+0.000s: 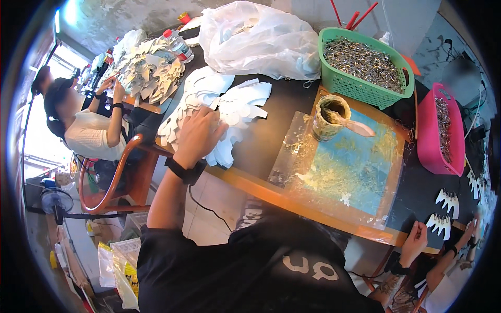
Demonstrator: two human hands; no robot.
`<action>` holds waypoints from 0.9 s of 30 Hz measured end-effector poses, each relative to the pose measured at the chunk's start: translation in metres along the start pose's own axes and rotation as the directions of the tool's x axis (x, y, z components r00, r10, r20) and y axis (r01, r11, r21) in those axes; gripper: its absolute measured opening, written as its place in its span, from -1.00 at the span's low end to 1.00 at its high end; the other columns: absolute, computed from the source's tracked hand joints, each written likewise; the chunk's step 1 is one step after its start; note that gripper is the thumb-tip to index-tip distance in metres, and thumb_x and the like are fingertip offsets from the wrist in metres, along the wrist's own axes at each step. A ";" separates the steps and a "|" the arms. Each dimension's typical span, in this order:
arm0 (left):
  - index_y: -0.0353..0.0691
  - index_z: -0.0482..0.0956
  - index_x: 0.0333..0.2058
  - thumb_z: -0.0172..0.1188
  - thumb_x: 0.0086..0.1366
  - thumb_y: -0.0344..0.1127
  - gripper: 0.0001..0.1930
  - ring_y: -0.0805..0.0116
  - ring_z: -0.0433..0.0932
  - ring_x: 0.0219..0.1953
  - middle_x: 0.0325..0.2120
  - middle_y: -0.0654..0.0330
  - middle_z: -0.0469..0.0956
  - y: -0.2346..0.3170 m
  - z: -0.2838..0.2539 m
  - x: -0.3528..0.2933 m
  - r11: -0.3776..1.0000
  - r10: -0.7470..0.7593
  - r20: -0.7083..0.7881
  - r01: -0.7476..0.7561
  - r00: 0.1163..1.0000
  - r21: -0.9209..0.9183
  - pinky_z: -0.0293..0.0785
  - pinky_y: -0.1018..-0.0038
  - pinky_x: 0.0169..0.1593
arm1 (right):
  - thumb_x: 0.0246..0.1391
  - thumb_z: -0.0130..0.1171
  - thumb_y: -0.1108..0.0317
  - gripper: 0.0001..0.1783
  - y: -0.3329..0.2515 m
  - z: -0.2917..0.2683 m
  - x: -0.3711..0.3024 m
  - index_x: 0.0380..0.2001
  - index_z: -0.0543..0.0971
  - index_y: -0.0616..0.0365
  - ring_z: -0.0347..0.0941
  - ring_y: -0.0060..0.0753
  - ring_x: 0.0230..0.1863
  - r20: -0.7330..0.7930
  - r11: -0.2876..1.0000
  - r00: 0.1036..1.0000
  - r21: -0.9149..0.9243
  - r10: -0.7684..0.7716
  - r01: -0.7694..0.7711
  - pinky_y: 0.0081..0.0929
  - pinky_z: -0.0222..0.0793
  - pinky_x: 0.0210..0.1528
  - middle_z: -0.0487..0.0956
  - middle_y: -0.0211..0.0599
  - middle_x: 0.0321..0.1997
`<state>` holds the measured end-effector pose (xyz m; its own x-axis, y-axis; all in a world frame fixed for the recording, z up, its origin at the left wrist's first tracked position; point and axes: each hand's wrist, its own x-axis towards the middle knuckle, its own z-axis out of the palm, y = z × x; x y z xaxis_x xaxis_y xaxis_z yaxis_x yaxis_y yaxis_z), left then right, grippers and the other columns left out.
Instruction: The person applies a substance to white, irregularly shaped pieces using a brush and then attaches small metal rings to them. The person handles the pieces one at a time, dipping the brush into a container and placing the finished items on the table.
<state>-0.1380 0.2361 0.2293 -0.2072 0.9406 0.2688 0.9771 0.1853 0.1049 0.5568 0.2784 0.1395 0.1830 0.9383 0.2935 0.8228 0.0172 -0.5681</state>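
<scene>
My left hand (pixel 195 136) lies over a fanned pile of white, scallop-edged cut-out pieces (pixel 242 101) on the left part of the table. Its fingers are bent and touch the pieces, with the thumb held apart from them. At the table's right front edge is my right hand (pixel 414 241), its fingers curled together; what they hold, if anything, is hidden. Just beside its fingertips lies a white toothed piece with metal clasps (pixel 439 226). Another toothed piece with clasps (pixel 448 202) lies behind that one.
A glue-caked pot (pixel 324 128) with a wooden-handled brush (pixel 357 127) stands on a smeared blue board (pixel 360 161). Behind are a green basket (pixel 360 95) of metal clasps, a pink basket (pixel 436 151) and a plastic bag (pixel 255 41). Co-workers sit left (pixel 94 130) and right (pixel 449 281).
</scene>
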 end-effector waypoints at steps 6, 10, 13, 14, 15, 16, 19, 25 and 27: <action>-0.20 0.69 -0.25 0.36 0.28 -0.17 -0.77 0.07 0.60 -0.07 -0.21 0.14 0.62 0.014 -0.005 0.003 0.991 -0.110 0.052 0.114 0.993 -0.076 0.38 0.19 0.05 | 0.45 0.21 0.28 -0.75 0.005 0.012 -0.004 -0.20 0.56 0.30 0.31 -0.63 -0.40 -0.122 0.998 0.991 0.003 -0.061 0.061 -0.56 0.30 -0.35 0.47 -0.40 -0.43; -0.21 0.70 -0.30 0.42 0.22 -0.32 -0.86 0.09 0.58 -0.14 -0.26 0.16 0.60 0.009 -0.004 0.004 0.988 0.022 -0.004 -0.023 1.000 -0.152 0.37 0.22 0.03 | 0.43 0.22 0.33 -0.78 0.011 0.009 -0.005 -0.19 0.56 0.33 0.36 -0.58 -0.37 -0.075 1.000 0.997 0.025 -0.013 0.015 -0.55 0.35 -0.32 0.51 -0.34 -0.35; -0.22 0.71 -0.30 0.40 0.21 -0.38 -0.89 0.15 0.60 -0.25 -0.36 0.17 0.60 0.015 -0.024 0.006 0.980 0.166 -0.151 -0.181 0.975 -0.088 0.43 0.30 -0.09 | 0.41 0.23 0.35 -0.79 0.007 0.007 -0.007 -0.21 0.56 0.32 0.32 -0.57 -0.41 -0.066 0.998 0.997 0.041 -0.051 0.054 -0.53 0.30 -0.36 0.49 -0.35 -0.37; -0.20 0.70 -0.31 0.37 0.22 -0.38 -0.92 0.14 0.60 -0.29 -0.39 0.16 0.60 0.019 -0.033 0.004 0.984 0.076 -0.093 -0.090 0.993 -0.152 0.44 0.28 -0.14 | 0.40 0.24 0.36 -0.81 -0.007 0.004 -0.007 -0.22 0.56 0.32 0.31 -0.55 -0.42 -0.044 0.998 0.997 0.009 -0.063 0.064 -0.52 0.28 -0.37 0.48 -0.34 -0.38; -0.18 0.70 -0.32 0.34 0.23 -0.38 -0.94 0.13 0.60 -0.33 -0.43 0.16 0.61 0.025 -0.044 0.001 0.978 -0.013 -0.030 0.006 0.999 -0.209 0.46 0.26 -0.19 | 0.39 0.24 0.38 -0.82 -0.020 0.003 -0.008 -0.23 0.56 0.31 0.30 -0.53 -0.43 -0.022 0.997 0.997 -0.023 -0.075 0.075 -0.51 0.26 -0.38 0.47 -0.34 -0.39; -0.16 0.69 -0.33 0.31 0.24 -0.38 -0.96 0.12 0.60 -0.37 -0.46 0.16 0.61 0.032 -0.056 0.001 0.961 -0.089 0.034 0.095 0.995 -0.261 0.47 0.24 -0.24 | 0.38 0.24 0.40 -0.84 -0.030 0.003 -0.011 -0.24 0.56 0.31 0.29 -0.51 -0.44 -0.024 0.992 0.992 -0.012 -0.123 0.123 -0.49 0.25 -0.39 0.47 -0.33 -0.39; -0.28 0.62 -0.33 0.22 0.32 -0.43 -0.94 0.31 0.58 -0.53 -0.49 0.17 0.66 0.049 -0.092 -0.008 0.785 -0.088 0.147 0.160 0.985 -0.599 0.45 0.32 -0.39 | 0.32 0.23 0.49 -0.92 -0.066 0.003 -0.018 -0.27 0.56 0.29 0.29 -0.42 -0.46 -0.027 0.969 0.969 0.033 -0.246 0.246 -0.45 0.22 -0.40 0.45 -0.27 -0.40; -0.38 0.64 -0.35 0.22 0.26 -0.11 -0.65 0.39 0.60 -0.42 -0.51 0.14 0.62 0.090 -0.110 -0.022 0.586 0.208 0.052 -0.081 0.977 -0.806 0.46 0.46 -0.26 | 0.25 0.21 0.57 -0.96 -0.160 0.019 -0.019 -0.31 0.55 0.33 0.39 -0.41 -0.33 -0.011 0.815 0.926 0.470 -0.378 0.338 -0.48 0.33 -0.22 0.52 -0.27 -0.34; -0.34 0.63 -0.38 0.38 0.19 -0.30 -0.80 0.35 0.62 -0.42 -0.48 0.15 0.64 0.103 -0.103 -0.028 0.554 0.328 0.082 -0.121 0.941 -0.824 0.46 0.45 -0.27 | 0.18 0.25 0.55 -0.97 -0.194 0.025 -0.016 -0.30 0.62 0.28 0.52 -0.28 -0.23 0.081 0.748 0.879 0.565 -0.471 0.348 -0.38 0.43 -0.15 0.60 -0.17 -0.28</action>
<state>-0.0363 0.2002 0.3312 0.1297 0.9694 0.2085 0.5256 -0.2455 0.8145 0.3808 0.2690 0.2254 -0.2703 0.8444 0.4625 0.3751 0.5349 -0.7571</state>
